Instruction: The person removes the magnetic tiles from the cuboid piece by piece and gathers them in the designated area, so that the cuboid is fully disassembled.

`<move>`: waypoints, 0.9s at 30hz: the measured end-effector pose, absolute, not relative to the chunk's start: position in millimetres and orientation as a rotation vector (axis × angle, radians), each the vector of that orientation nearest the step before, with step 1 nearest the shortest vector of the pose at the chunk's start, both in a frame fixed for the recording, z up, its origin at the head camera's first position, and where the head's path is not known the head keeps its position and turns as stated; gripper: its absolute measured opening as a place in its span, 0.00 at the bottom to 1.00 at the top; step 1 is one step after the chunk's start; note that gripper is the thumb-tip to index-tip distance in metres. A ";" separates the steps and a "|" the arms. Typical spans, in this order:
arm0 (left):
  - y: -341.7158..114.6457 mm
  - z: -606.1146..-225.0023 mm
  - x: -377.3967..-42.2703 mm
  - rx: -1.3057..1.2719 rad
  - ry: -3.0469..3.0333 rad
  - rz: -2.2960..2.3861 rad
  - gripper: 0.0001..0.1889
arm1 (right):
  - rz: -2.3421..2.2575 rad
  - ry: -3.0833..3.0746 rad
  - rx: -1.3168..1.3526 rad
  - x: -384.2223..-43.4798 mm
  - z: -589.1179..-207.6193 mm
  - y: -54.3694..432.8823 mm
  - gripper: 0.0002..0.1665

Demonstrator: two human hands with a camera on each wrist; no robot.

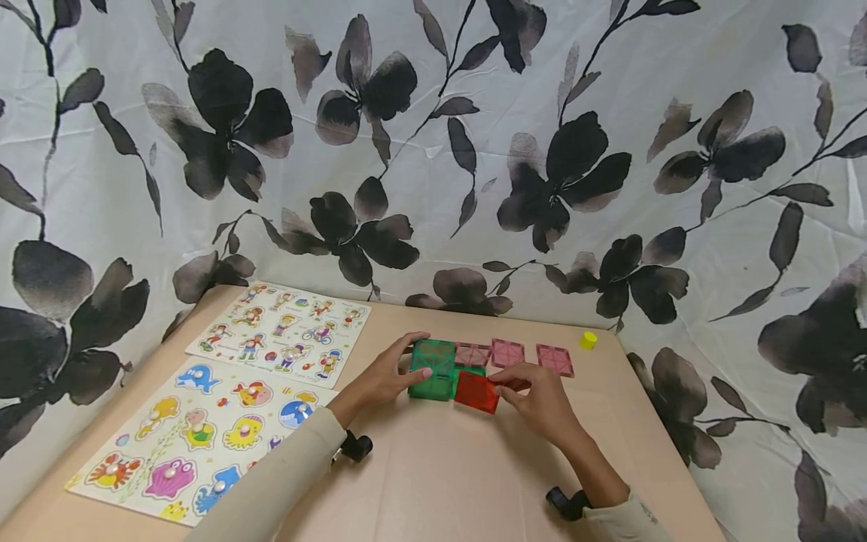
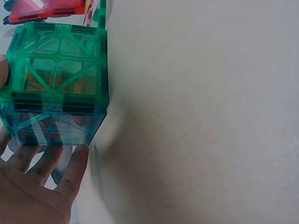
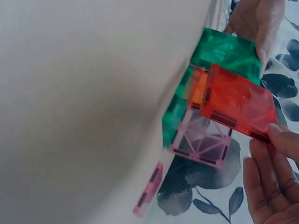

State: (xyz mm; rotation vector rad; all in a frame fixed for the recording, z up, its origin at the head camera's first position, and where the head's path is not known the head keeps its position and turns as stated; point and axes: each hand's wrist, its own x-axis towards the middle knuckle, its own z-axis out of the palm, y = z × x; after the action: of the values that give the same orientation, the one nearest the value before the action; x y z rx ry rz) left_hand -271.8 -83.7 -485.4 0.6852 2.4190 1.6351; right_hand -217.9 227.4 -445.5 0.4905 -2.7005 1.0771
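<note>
A box of see-through magnetic tiles (image 1: pixel 433 369) stands on the table, green on top with a bluish side (image 2: pixel 56 128) in the left wrist view. My left hand (image 1: pixel 387 376) holds it, thumb on one side and fingertips against the bluish side. My right hand (image 1: pixel 538 399) pinches a red square tile (image 3: pixel 240 102) at one edge, between thumb and fingers. The red tile is tilted beside the box, over a lower green-edged part (image 3: pixel 175 116) joined to it. A pink tile (image 3: pixel 203 135) stands at that part, with orange showing inside.
Two pink tiles (image 1: pixel 508 352) (image 1: pixel 555 360) are to the right of the box, near the table's back edge. A small yellow piece (image 1: pixel 588 341) sits at the back right corner. Two picture puzzle boards (image 1: pixel 344 342) (image 1: pixel 220 410) cover the left side. Behind hangs a flowered cloth (image 1: pixel 467 248).
</note>
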 end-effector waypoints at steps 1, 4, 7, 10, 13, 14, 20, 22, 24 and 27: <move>-83.8 -485.0 -271.7 0.685 2.419 1.635 0.36 | 1.068 -2.703 0.476 -217.8 -443.6 229.0 0.12; -84.3 -483.7 -271.0 0.688 2.418 1.638 0.36 | 1.046 -2.699 0.444 -218.3 -437.5 235.4 0.13; -84.7 -482.8 -270.3 0.695 2.418 1.638 0.36 | 1.056 -2.682 0.412 -220.4 -433.8 244.2 0.14; -84.9 -482.6 -269.7 0.696 2.419 1.636 0.36 | 1.093 -2.677 0.343 -224.3 -432.6 255.4 0.14; -84.8 -483.1 -269.5 0.698 2.418 1.636 0.36 | 1.146 -2.664 0.259 -229.4 -432.3 268.2 0.15; -84.7 -483.4 -269.5 0.699 2.418 1.636 0.36 | 1.162 -2.656 0.238 -231.4 -432.3 272.7 0.15; -84.8 -485.2 -270.1 0.702 2.420 1.633 0.36 | 1.259 -2.578 0.135 -239.7 -432.5 296.8 0.16; -84.9 -485.2 -270.3 0.699 2.421 1.630 0.36 | 1.275 -2.558 0.071 -241.6 -433.5 303.9 0.16; -85.1 -484.8 -270.2 0.699 2.422 1.629 0.36 | 1.287 -2.545 0.004 -243.6 -434.6 311.2 0.16; -85.2 -484.7 -270.2 0.698 2.418 1.631 0.36 | 1.326 -2.528 -0.098 -246.8 -436.3 323.1 0.18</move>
State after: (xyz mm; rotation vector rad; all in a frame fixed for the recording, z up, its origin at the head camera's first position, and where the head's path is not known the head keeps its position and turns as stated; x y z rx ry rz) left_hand -270.2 -85.2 -484.7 0.6977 2.4178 1.6309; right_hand -246.8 323.1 -436.3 -0.0982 -2.5278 1.3261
